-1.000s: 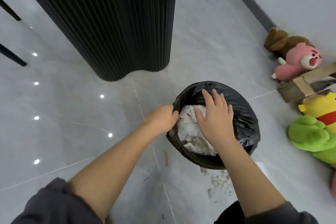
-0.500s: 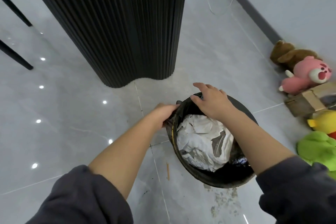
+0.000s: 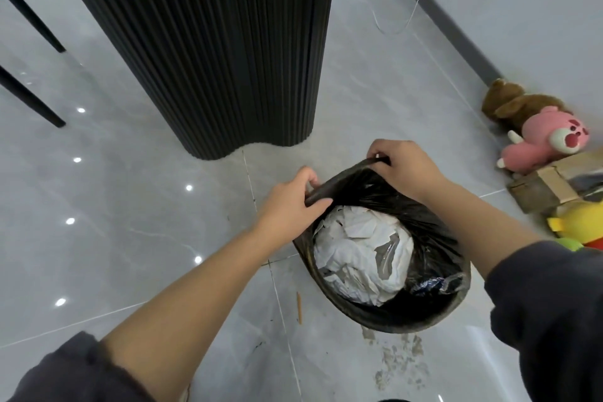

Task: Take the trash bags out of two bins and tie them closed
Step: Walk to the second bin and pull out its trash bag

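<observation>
A round dark bin [image 3: 388, 320] stands on the grey tiled floor, lined with a black trash bag [image 3: 427, 238]. Crumpled white paper [image 3: 355, 251] fills the bag. My left hand [image 3: 290, 202] pinches the bag's edge at the bin's far left side. My right hand [image 3: 404, 166] grips the bag's edge at the far side, and the black film is stretched taut between the two hands, lifted off the rim there. Only one bin is in view.
A tall black fluted column [image 3: 208, 42] rises just beyond the bin. Plush toys [image 3: 548, 137] and a cardboard box [image 3: 548, 186] lie by the wall at right. Crumbs [image 3: 401, 359] and a small stick [image 3: 298, 307] litter the floor near the bin. Dark chair legs [image 3: 29, 98] stand far left.
My right hand moved from pressing on the paper to the bag's far edge and closed on it. Both hands now pull the edge up off the rim. The view shifted closer.
</observation>
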Demonstrator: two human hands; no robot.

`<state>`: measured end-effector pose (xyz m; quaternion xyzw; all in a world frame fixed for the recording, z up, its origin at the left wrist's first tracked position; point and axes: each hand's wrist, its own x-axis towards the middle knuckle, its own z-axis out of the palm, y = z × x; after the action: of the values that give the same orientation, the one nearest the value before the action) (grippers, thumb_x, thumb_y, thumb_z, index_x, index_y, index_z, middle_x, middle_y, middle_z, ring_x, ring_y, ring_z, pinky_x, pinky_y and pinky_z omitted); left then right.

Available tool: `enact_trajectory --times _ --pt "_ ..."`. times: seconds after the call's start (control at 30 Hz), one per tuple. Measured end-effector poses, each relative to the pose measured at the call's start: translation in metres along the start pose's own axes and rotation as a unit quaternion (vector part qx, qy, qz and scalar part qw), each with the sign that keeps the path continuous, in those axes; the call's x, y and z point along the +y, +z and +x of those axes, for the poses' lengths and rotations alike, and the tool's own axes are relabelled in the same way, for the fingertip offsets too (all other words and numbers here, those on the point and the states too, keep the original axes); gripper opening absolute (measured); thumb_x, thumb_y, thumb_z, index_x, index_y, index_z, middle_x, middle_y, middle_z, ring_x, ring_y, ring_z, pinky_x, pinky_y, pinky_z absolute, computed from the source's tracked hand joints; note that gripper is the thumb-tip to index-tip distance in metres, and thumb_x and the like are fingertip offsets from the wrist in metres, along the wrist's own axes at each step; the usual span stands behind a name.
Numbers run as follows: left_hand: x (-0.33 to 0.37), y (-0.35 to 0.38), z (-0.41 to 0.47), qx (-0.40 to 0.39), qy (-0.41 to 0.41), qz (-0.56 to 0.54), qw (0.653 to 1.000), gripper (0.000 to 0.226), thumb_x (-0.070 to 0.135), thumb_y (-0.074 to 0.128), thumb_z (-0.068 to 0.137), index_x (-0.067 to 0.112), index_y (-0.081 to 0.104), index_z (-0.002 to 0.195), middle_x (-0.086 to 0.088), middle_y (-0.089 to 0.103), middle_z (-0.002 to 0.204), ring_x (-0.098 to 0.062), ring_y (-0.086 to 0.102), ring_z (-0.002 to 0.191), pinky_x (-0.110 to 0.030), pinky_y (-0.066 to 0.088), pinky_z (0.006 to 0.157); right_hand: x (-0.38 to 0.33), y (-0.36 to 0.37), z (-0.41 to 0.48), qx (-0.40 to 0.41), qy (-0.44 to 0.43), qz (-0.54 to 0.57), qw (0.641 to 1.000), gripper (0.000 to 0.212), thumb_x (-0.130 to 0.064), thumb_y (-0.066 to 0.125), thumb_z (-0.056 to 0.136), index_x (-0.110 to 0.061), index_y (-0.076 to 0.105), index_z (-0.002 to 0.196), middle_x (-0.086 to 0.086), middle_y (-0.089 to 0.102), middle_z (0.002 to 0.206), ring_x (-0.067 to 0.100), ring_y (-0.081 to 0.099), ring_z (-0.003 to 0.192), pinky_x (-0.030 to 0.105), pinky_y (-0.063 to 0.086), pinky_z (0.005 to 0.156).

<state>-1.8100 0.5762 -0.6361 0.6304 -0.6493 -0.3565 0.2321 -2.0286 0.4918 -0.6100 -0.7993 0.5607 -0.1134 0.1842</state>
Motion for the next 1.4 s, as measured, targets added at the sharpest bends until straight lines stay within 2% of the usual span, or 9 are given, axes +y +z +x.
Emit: enact_trajectory --times 0.2,0.3,0.43,0.6,0.77,0.93,1.03,1.17,1.4 --pt "-0.001 0.006 -0.023 -0.022 -0.151 0.133 0.979 0.008 0.033 0.056 0.085 0.025 0.057 0.087 -0.001 0.061 0.075 -0.024 0.060 0.074 -0.029 0.041 0.055 0.029 -0.025 -0.038 -0.131 -0.015 -0.257 0.957 0.034 -0.049 0.059 0.085 -0.020 0.055 0.102 0.007 0.067 0.088 0.031 0.062 0.087 0.030 0.033 0.065" --pt "-0.001 0.008 -0.031 -0.033 -0.217 0.110 0.969 0.024 0.031 0.048 0.091 0.016 0.067 0.092 -0.008 0.066 0.088 -0.029 0.061 0.084 -0.030 0.047 0.067 0.046 -0.030 -0.058 -0.103 0.078 -0.294 0.947 0.020 -0.033 0.057 0.088 -0.020 0.058 0.103 0.007 0.065 0.097 0.033 0.062 0.091 0.033 0.043 0.068" --pt "0.000 0.012 -0.045 0.046 -0.330 -0.182 0.925 0.025 0.019 0.043 0.094 0.008 0.066 0.092 -0.022 0.067 0.102 -0.036 0.064 0.092 -0.041 0.056 0.077 0.065 -0.032 -0.087 0.018 0.239 -0.011 0.971 0.014 -0.003 0.051 0.082 0.002 0.064 0.085 0.021 0.058 0.085 0.038 0.056 0.083 0.035 0.039 0.065" --pt "0.016 0.022 -0.062 0.098 -0.418 -0.378 0.820 0.020 0.016 0.041 0.098 0.007 0.058 0.105 -0.015 0.063 0.090 -0.027 0.060 0.069 -0.036 0.054 0.056 0.050 -0.034 -0.105 0.126 0.323 0.244 0.906 0.038 -0.024 0.044 0.095 0.010 0.054 0.078 0.014 0.047 0.068 0.023 0.044 0.068 0.034 0.030 0.057" --pt "0.026 0.018 -0.071 0.043 -0.394 -0.254 0.882 0.028 0.034 0.050 0.095 0.009 0.055 0.084 -0.011 0.058 0.077 -0.023 0.053 0.056 -0.026 0.047 0.041 0.053 -0.055 -0.119 -0.108 0.274 0.099 0.951 0.047 -0.059 0.058 0.083 -0.013 0.065 0.092 0.004 0.064 0.084 0.023 0.059 0.084 0.032 0.046 0.077" --pt "0.032 0.005 -0.073 -0.164 -0.329 -0.060 0.928 0.043 0.045 0.071 0.079 0.010 0.046 0.075 -0.004 0.038 0.055 -0.018 0.032 0.041 -0.022 0.028 0.041 0.055 -0.076 -0.133 -0.358 0.235 -0.096 0.899 0.034 -0.053 0.073 0.070 -0.022 0.061 0.075 -0.001 0.066 0.084 0.019 0.062 0.080 0.031 0.051 0.075" --pt "0.033 -0.005 -0.069 -0.260 -0.331 -0.023 0.907 0.037 0.032 0.072 0.082 0.009 0.043 0.080 -0.003 0.034 0.054 -0.015 0.025 0.042 -0.023 0.024 0.042 0.046 -0.074 -0.135 -0.277 0.264 0.092 0.919 0.013 -0.022 0.058 0.092 -0.011 0.059 0.087 0.006 0.062 0.080 0.014 0.060 0.066 0.022 0.051 0.056" --pt "0.040 -0.008 -0.068 -0.218 -0.318 -0.096 0.918 0.017 0.021 0.060 0.091 0.006 0.053 0.087 -0.008 0.054 0.064 -0.015 0.046 0.045 -0.020 0.039 0.042 0.028 -0.065 -0.134 -0.098 0.313 0.473 0.817 0.018 -0.013 0.039 0.101 -0.016 0.057 0.102 0.009 0.066 0.084 0.014 0.065 0.060 0.031 0.058 0.059" --pt "0.039 -0.014 -0.064 -0.113 -0.261 -0.213 0.935 0.003 0.005 0.051 0.095 0.008 0.050 0.096 -0.015 0.063 0.077 -0.011 0.062 0.041 -0.023 0.053 0.042 -0.015 -0.032 -0.122 -0.037 0.198 0.445 0.873 0.025 -0.012 0.061 0.091 -0.015 0.058 0.115 0.013 0.067 0.113 0.022 0.064 0.099 0.043 0.049 0.098"
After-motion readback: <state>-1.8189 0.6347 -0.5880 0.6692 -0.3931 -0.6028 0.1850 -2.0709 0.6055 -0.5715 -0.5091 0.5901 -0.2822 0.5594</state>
